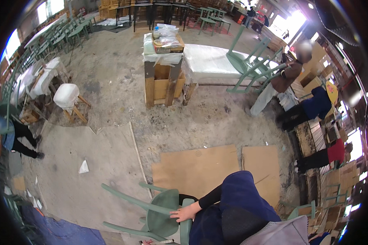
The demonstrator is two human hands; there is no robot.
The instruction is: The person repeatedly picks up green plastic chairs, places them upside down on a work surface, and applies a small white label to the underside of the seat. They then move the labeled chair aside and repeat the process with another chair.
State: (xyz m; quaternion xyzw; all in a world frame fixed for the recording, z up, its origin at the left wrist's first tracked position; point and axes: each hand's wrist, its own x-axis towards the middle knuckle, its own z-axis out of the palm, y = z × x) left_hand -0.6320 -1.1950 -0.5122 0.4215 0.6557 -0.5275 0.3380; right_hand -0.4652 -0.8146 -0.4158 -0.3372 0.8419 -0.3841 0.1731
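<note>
A green chair (162, 218) lies tipped in front of me at the lower middle, its legs pointing left. My right hand (186, 212) reaches across its rail from a black sleeve. The fingers bend over the frame beside the rounded seat and grip it. At the bottom edge only a sliver of my left hand (147, 242) shows, close to a lower chair leg. Next to it is a narrow pale strip (164, 241) that I cannot make out. Most of that hand is cut off. My navy sleeve hides part of the floor at the right.
Flat cardboard sheets (196, 163) and a grey ground cloth (86, 147) cover the floor ahead. Beyond are a wooden stand (163, 83), a white-wrapped table (210, 65) and a covered stool (66, 97). One person (284, 77) handles green chairs; others stand at right and left.
</note>
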